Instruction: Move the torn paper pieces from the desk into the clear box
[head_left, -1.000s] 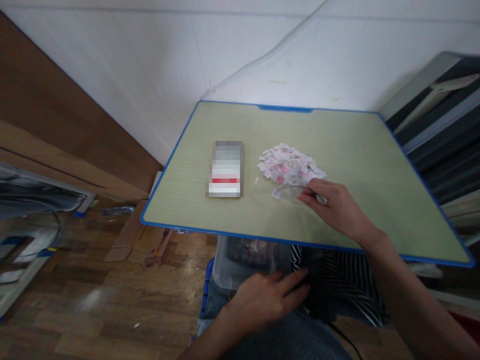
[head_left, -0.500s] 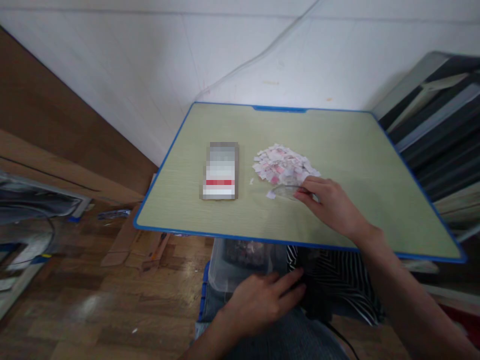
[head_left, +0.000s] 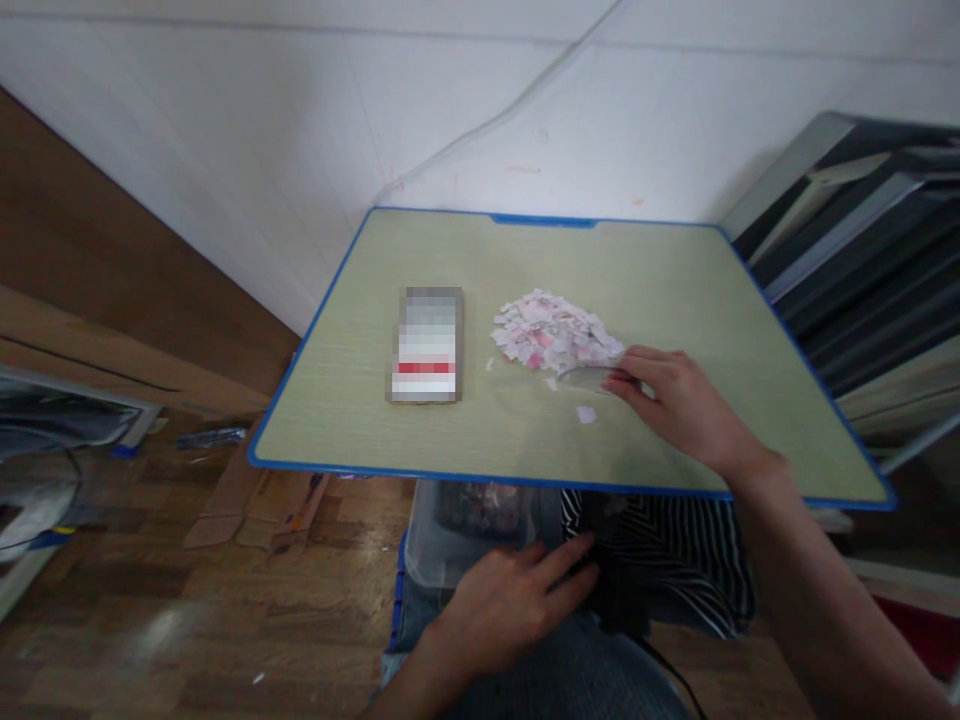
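Note:
My right hand (head_left: 664, 400) pinches a clear, thin-rimmed curved piece (head_left: 589, 377), seen nearly edge-on; its exact kind I cannot tell. This clear piece lies low over the table at the near edge of a heap of white and pink paper scraps (head_left: 551, 330). A loose white scrap (head_left: 586, 414) lies in front of it. Over my lap rests my left hand (head_left: 517, 600), fingers stretched out, palm down, holding nothing that shows. Its fingertips reach a dark bundle (head_left: 619, 585) next to black-and-white striped cloth (head_left: 690, 560).
A blue-edged folding table (head_left: 337, 410) stands against the white wall. On its left lies a pixelated rectangular object (head_left: 426, 345). Below the front edge sits a clear plastic tub (head_left: 435, 540) with something dark inside. Dark panels (head_left: 885, 240) lean at the right; flattened cardboard (head_left: 247, 500) covers some floor.
The clear piece has turned flatter to view and shifted slightly against the heap. A loose scrap has moved right and nearer to me. The camera view has drifted a little; my left hand stays put.

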